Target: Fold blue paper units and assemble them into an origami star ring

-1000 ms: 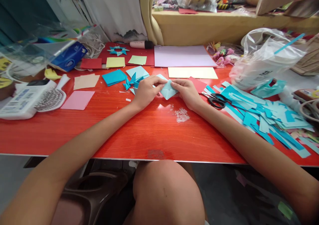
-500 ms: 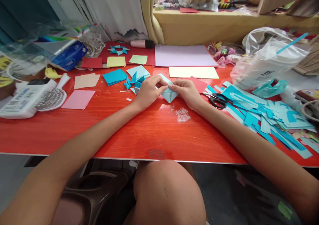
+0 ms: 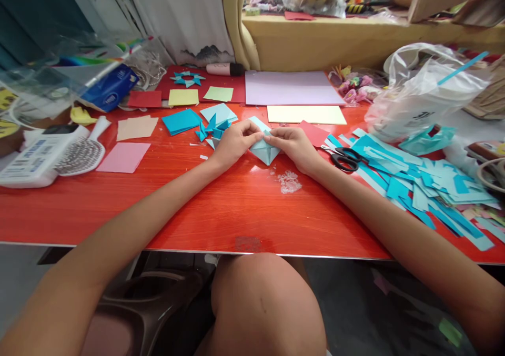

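Observation:
A light blue square of origami paper (image 3: 266, 153), creased along its middle lines, sits cornerwise between my hands on the red table. My left hand (image 3: 237, 141) pinches its left side, thumb and fingertips together near the centre. From the other side my right hand (image 3: 294, 144) pinches the same paper, its fingertips almost meeting the left ones. The paper's edges under the fingers are partly hidden. Left of my left hand lie folded blue paper pieces (image 3: 215, 126), a light blue sheet (image 3: 219, 113) and a stack of darker blue squares (image 3: 181, 121).
Black-handled scissors (image 3: 344, 159) and many blue paper strips (image 3: 426, 177) lie to the right. Clear crumbs (image 3: 289, 181) sit just in front of my hands. Pink squares (image 3: 123, 157), a hairbrush (image 3: 83, 153) and a plastic bag (image 3: 426, 93) are farther out.
The paper has shifted slightly; its near corner sits a little lower and its front creases show more. Both hands keep their pinch at nearly the same place.

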Motion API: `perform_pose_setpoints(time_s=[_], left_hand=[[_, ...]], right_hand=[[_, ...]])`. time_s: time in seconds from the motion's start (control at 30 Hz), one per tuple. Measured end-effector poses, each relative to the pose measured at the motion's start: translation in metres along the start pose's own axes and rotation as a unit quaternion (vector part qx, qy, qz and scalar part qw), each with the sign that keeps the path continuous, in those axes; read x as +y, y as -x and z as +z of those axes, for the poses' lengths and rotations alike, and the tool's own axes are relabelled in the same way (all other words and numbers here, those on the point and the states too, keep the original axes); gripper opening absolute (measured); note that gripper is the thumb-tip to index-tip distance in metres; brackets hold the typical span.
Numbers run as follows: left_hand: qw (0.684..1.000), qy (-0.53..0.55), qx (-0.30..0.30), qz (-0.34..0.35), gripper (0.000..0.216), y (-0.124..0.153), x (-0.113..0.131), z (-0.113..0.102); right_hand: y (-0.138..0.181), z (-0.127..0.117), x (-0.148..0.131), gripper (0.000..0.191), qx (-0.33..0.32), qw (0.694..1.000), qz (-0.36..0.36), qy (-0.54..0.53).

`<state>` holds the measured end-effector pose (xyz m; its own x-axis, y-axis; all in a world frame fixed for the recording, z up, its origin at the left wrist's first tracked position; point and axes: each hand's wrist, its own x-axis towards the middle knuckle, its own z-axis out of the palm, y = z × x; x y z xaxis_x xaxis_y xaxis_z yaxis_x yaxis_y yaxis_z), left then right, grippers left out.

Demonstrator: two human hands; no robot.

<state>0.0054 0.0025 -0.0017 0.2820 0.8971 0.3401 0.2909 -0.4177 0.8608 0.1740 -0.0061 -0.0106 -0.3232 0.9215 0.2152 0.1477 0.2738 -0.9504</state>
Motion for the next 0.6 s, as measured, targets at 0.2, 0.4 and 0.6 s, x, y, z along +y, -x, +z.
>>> perform_pose_setpoints(time_s=[0.2, 0.4, 0.6], left_hand=[[0.997, 0.070, -0.021, -0.034, 0.019, -0.0001, -0.0026, -0.0009], [0.999, 0.034, -0.018, -0.024, 0.018, 0.0007, -0.0027, -0.0012], [1.000, -0.024, -0.006, 0.001, 0.020, 0.0022, 0.0004, -0.0004]], right_hand=[[0.0004, 0.0000, -0.0013, 0.020, -0.014, 1.000, 0.010, 0.001], [0.0007, 0.0004, -0.0019, 0.020, -0.013, 1.000, 0.014, 0.002], [0.0010, 0.0012, -0.0032, 0.022, -0.012, 1.000, 0.009, -0.003]])
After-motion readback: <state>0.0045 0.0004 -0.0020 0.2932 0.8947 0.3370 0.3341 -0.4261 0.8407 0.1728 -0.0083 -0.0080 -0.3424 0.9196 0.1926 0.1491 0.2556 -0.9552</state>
